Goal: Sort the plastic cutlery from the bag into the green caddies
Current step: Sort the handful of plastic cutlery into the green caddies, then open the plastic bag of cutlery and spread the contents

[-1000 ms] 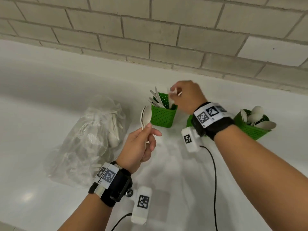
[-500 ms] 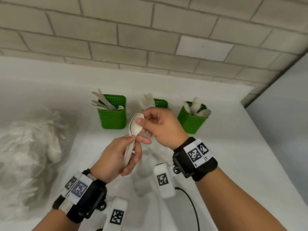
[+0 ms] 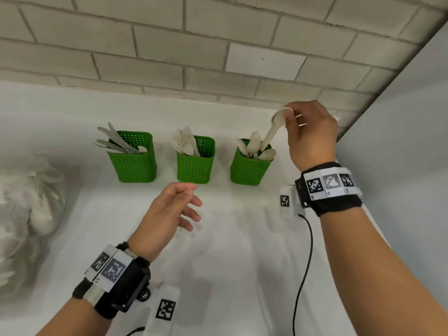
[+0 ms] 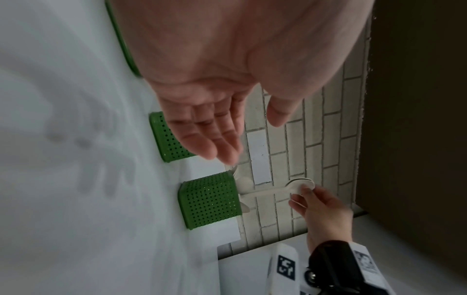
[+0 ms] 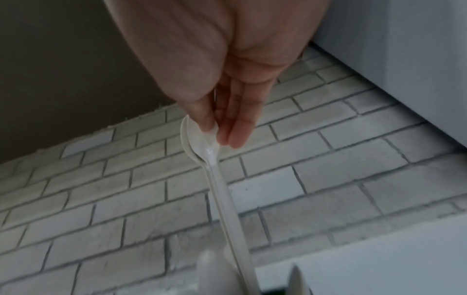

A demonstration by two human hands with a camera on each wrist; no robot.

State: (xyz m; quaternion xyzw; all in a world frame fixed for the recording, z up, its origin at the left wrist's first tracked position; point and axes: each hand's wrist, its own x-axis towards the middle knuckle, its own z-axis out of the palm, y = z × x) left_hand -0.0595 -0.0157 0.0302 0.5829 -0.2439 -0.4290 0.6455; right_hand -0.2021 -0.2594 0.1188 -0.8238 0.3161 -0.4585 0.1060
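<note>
- Cutlery first, from the head view: my right hand [image 3: 311, 134] pinches a white spoon [image 3: 273, 129] by its bowl, handle pointing down into the right-hand green caddy [image 3: 249, 167], which already holds spoons. The middle caddy [image 3: 196, 163] holds forks, the left caddy [image 3: 133, 161] knives. My left hand [image 3: 169, 214] hovers over the white desk [image 3: 230, 251] with fingers loosely spread, holding nothing. The clear bag [image 3: 26, 202] of cutlery lies at the far left.
- Left wrist view: the left hand [image 4: 215, 111] shows an open palm with relaxed fingers; beyond it the right hand [image 4: 321, 209] holds the spoon [image 4: 285, 189] at the spoon caddy [image 4: 209, 199].
- Right wrist view: thumb and fingertips [image 5: 232, 127] press together on the spoon's bowl [image 5: 199, 139]; the handle runs down towards other spoon bowls, blurred at the lower edge.
</note>
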